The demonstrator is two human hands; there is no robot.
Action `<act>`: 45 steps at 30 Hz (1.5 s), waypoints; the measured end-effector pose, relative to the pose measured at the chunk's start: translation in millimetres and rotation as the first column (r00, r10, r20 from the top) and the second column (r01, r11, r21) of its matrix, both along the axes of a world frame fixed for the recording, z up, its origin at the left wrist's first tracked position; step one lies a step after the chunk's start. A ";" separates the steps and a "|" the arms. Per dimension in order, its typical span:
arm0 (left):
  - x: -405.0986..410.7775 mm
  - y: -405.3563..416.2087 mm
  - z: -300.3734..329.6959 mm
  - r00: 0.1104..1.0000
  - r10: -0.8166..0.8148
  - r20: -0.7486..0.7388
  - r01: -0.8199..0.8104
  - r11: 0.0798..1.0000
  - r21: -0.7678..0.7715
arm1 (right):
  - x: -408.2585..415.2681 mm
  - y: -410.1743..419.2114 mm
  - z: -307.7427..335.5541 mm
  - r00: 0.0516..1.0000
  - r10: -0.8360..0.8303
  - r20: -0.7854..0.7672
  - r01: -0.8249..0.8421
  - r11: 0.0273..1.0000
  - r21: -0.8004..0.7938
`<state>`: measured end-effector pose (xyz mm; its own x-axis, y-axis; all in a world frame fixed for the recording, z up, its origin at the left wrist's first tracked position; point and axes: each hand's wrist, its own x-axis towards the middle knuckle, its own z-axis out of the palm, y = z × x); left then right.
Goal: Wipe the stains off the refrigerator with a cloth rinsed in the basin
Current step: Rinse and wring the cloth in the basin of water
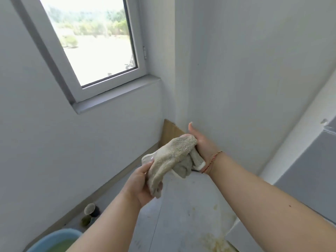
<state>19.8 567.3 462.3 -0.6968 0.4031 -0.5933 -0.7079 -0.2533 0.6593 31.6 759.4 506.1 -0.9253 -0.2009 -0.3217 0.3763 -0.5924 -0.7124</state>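
Head view: I hold the cloth in front of me, stretched between both hands. My left hand pinches its lower end, thumb over the top and fingers curled beneath; my right hand takes the upper end against its palm, thumb raised and straight, and the cloth hides how far those fingers close. The cloth's long axis runs from lower left, near me, to upper right, farther off. A loose grey-white fold hangs below the middle. The refrigerator stands at my right, its pale panels just beyond my right forearm, so the right hand is the nearer one for wiping; I judge that the cloth must swing right from the present grip. A yellowish stain marks the white surface low in the view, below my right forearm; whether this surface belongs to the refrigerator I cannot tell. The basin, blue, sits on the floor at lower left, under my left forearm, and contains greenish water. Two small cups stand by the wall beyond it; their contents cannot be determined.
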 end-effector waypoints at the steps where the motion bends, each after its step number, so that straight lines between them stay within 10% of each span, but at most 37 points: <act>1: 0.0 -12.4 1.9 0.999 0.042 -0.024 -0.044 0.998 -0.052 | -5.2 -6.3 -5.7 0.999 0.025 0.026 -0.026 0.999 0.036; 5: -0.9 -89.1 -9.8 0.970 0.235 -0.057 -0.240 0.964 -0.112 | -21.7 -61.0 -23.1 0.946 0.287 0.152 -0.316 0.921 0.227; 11: 21.0 -227.7 -28.4 0.845 0.534 0.024 -0.534 0.845 -0.029 | -30.0 -189.3 -62.9 0.652 0.644 0.400 -0.758 0.559 0.336; 20: 58.8 -433.5 -85.5 0.656 0.751 0.072 -0.738 0.658 -0.150 | -48.0 -398.4 -143.1 0.528 0.679 0.510 -0.843 0.345 0.413; 25: 66.7 -513.0 -157.9 0.593 0.804 -0.033 -0.787 0.571 -0.232 | -51.8 -479.5 -233.0 0.609 0.614 0.503 -0.764 0.284 0.579; 30: 69.8 -540.5 -275.8 0.734 0.679 -0.027 -0.603 0.632 -0.487 | -53.4 -521.1 -341.5 0.645 0.605 0.467 -0.652 0.118 0.749; 40: 62.5 -567.2 -523.0 0.980 0.087 -0.179 -0.199 0.374 -0.906 | -89.4 -584.2 -564.3 0.498 0.763 0.412 -0.139 -0.399 0.906; 45: 43.0 -574.9 -590.8 0.951 -0.243 0.193 0.222 0.096 -0.970 | -99.8 -611.0 -636.7 0.215 0.810 0.546 0.260 -0.587 0.767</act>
